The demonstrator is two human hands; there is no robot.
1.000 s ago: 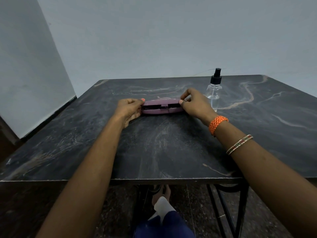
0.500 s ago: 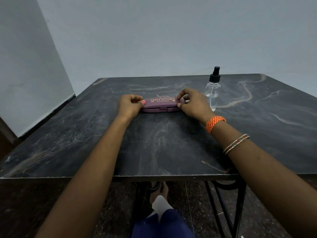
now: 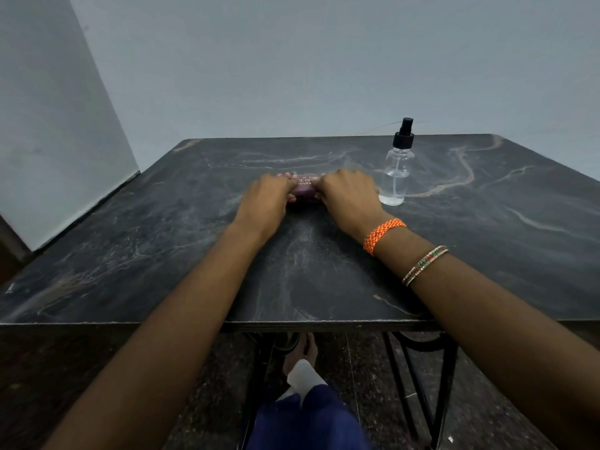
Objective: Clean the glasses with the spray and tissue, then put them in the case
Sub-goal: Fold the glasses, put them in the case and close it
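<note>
A purple glasses case (image 3: 305, 187) lies closed on the dark marble table (image 3: 324, 271), near its middle. My left hand (image 3: 268, 198) rests over the case's left end and my right hand (image 3: 349, 193) over its right end, both pressing down on the lid. Only a short strip of the case with pale lettering shows between my hands. The glasses and tissue are not in sight. A clear spray bottle (image 3: 396, 170) with a black pump stands upright just right of my right hand.
A grey wall runs behind the table's far edge, and a pale wall stands at the left. Under the near edge I see the black metal table frame (image 3: 444, 384), a dark speckled floor, my leg and foot (image 3: 305, 371).
The case stood slightly ajar a second ago; its lid has come down shut. Both hands have slid inward from the ends and now cover most of the lid.
</note>
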